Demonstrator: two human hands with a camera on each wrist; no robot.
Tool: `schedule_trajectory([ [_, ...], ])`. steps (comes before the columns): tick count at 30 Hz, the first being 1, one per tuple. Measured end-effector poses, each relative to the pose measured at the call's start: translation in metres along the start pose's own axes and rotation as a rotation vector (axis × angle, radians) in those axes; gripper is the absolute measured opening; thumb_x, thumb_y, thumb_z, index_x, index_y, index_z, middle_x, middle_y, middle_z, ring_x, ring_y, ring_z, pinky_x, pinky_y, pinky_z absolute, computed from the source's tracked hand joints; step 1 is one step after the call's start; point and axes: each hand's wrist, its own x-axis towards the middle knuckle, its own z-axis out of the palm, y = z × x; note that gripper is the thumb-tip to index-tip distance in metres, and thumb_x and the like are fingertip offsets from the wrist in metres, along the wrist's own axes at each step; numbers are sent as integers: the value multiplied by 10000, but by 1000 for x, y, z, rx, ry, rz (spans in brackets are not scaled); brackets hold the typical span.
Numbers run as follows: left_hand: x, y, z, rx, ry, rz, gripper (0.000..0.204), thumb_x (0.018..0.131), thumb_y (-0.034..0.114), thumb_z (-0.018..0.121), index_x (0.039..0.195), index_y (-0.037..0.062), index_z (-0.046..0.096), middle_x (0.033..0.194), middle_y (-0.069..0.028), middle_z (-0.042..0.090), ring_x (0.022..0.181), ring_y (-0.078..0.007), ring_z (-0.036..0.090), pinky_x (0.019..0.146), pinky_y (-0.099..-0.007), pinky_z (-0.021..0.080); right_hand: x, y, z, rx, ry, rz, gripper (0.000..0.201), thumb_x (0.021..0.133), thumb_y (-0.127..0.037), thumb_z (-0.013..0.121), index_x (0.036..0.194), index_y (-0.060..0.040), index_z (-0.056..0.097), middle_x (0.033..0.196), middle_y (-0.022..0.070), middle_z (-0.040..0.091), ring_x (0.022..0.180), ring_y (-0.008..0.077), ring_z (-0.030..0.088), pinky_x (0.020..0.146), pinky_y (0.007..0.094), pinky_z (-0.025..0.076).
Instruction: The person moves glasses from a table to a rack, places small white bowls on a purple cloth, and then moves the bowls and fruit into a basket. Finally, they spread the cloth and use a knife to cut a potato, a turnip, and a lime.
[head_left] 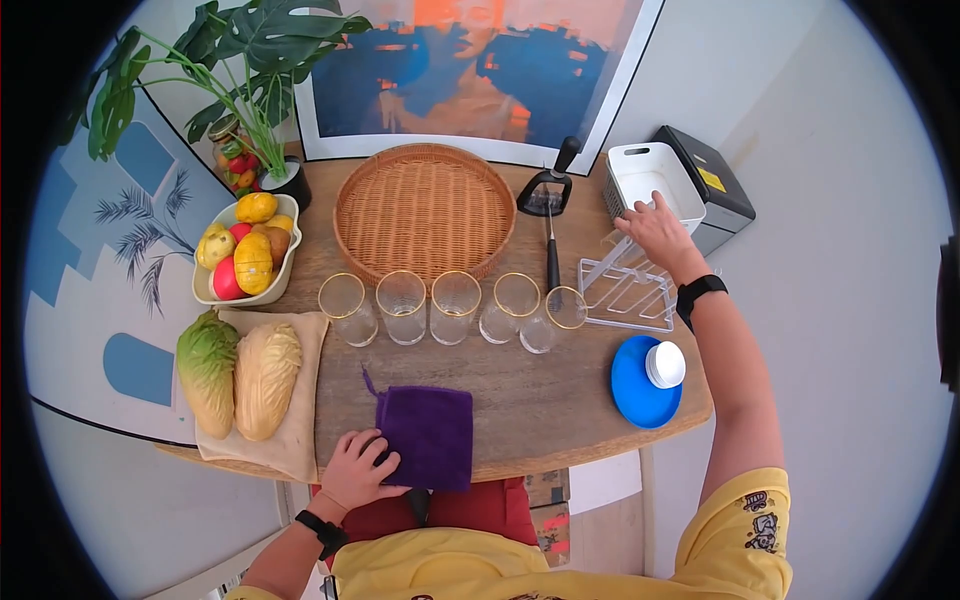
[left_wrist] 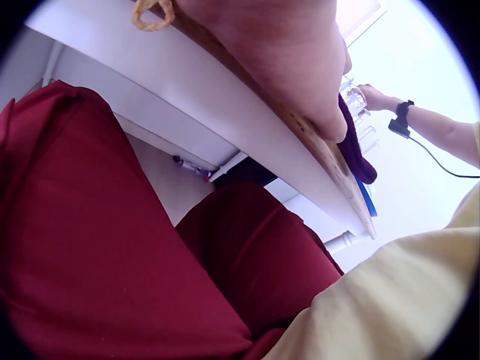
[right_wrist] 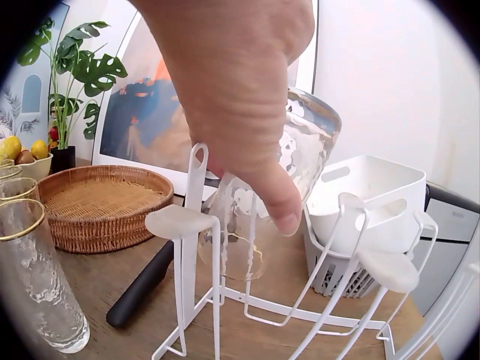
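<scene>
My right hand (head_left: 655,232) grips a clear drinking glass (right_wrist: 311,139) with a shiny base. The glass is tilted, mouth down, over the white wire cup rack (right_wrist: 187,247); its lower part shows behind the rack's near posts. In the head view the hand mostly covers this glass. My left hand (head_left: 358,468) rests at the table's front edge, its fingertips at the left side of a purple drawstring pouch (head_left: 428,438). Several gold-rimmed glasses (head_left: 455,308) stand upright in a row at mid-table.
Behind the glasses lies a round wicker tray (head_left: 425,210). A black-handled utensil (head_left: 552,265) lies left of the rack; a white basket (head_left: 655,175) stands behind it. A blue plate (head_left: 640,405) with white cups (head_left: 665,365) is at right. Cabbages (head_left: 267,380) and a fruit bowl (head_left: 200,285) sit left.
</scene>
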Motion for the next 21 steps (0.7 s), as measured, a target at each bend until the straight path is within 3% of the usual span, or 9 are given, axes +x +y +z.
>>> schedule_trajectory([
  [5, 0, 0, 0, 2, 10, 7, 547, 682, 527, 826, 1041, 160, 636, 1093, -95, 570, 1148, -333, 558, 960, -525, 446, 4, 1, -4, 88, -73, 5, 332, 839, -109, 709, 1137, -238, 643, 1015, -54, 656, 1111, 170, 618, 1059, 481, 408],
  [11, 1, 1, -1, -2, 6, 4, 545, 683, 527, 824, 1038, 158, 636, 1095, -99, 570, 1149, -334, 558, 959, -528, 450, 8, -2, 0, 183, -175, 91, 330, 823, -131, 747, 1131, -215, 660, 1050, -37, 671, 1121, 178, 620, 966, 470, 466],
  [16, 1, 1, -2, 0, 1, 9, 549, 688, 536, 820, 1039, 155, 637, 1092, -99, 570, 1155, -332, 556, 963, -527, 450, 13, -1, 2, 240, -201, 52, 530, 673, -297, 899, 1146, -197, 680, 1080, -19, 666, 1121, 193, 621, 909, 426, 492],
  [21, 0, 1, -1, 6, 1, 8, 551, 695, 543, 815, 1042, 153, 639, 1094, -99, 569, 1158, -326, 557, 968, -524, 450, 13, -2, 0, 373, -149, 48, 591, 599, -248, 933, 1133, -157, 697, 1128, 38, 637, 1135, 236, 609, 927, 387, 516],
])
